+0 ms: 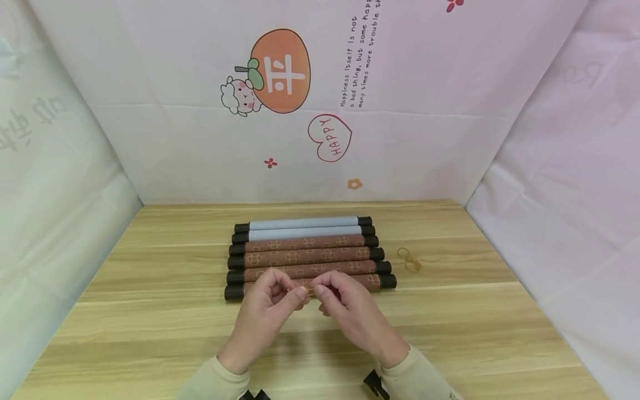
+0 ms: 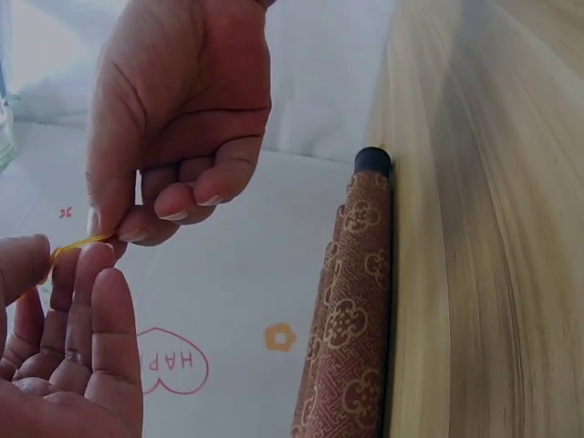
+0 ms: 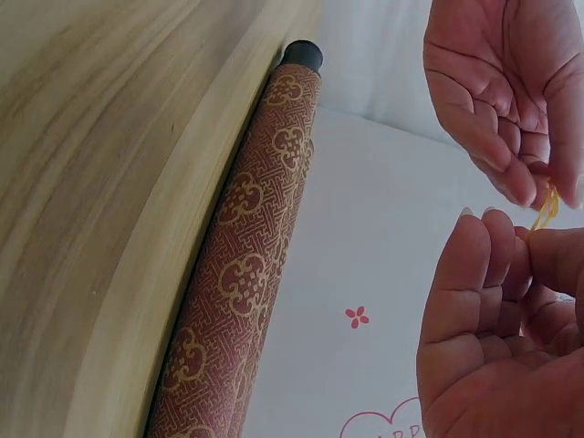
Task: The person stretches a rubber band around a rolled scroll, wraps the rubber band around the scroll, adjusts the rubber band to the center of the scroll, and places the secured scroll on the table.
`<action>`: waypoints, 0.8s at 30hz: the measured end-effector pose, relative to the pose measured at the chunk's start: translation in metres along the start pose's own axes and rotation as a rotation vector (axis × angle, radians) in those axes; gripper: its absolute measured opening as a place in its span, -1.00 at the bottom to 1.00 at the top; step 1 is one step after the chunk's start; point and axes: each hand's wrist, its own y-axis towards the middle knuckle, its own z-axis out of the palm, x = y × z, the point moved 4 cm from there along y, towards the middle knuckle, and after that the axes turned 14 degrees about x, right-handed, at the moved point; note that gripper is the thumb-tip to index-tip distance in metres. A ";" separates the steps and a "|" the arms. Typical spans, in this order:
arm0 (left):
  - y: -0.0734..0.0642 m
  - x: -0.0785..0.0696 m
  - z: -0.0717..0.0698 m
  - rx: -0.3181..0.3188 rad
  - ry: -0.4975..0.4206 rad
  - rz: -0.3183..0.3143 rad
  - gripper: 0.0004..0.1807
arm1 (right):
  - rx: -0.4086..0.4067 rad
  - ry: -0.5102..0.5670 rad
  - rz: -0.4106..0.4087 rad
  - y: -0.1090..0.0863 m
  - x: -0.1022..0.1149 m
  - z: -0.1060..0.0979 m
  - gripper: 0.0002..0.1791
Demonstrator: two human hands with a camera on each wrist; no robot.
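Note:
Both hands meet over the front of a row of rolled scrolls, with a thin yellow cord [image 2: 82,244] stretched between their fingertips. My left hand [image 1: 267,311] pinches one end of it between thumb and forefinger. The other end is pinched by my right hand [image 1: 352,311]; in the right wrist view, the cord [image 3: 546,212] looks looped. Beneath the fingers lies the nearest brown scroll [image 3: 242,283], patterned in gold with a black end knob. The hands hide part of it in the head view.
Behind it lie more brown scrolls [image 1: 305,256] and two pale blue ones [image 1: 305,223], side by side. A small tangle of yellow cord [image 1: 412,261] lies to their right on the wooden table [image 1: 150,311]. White printed cloth [image 1: 200,150] walls the back and sides.

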 end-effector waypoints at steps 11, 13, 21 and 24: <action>-0.001 0.000 -0.002 -0.076 0.264 -0.033 -0.80 | -0.044 0.149 0.047 0.000 -0.002 -0.002 -0.75; -0.001 0.001 -0.002 -0.072 0.295 -0.036 -0.87 | -0.045 0.220 0.065 0.000 -0.003 -0.002 -0.73; -0.001 0.004 -0.001 -0.060 0.208 -0.090 -0.89 | -0.008 0.668 0.118 0.004 -0.006 0.004 -0.69; 0.000 0.002 0.001 -0.030 0.130 -0.076 -0.85 | 0.017 0.710 0.117 0.005 -0.006 0.007 -0.72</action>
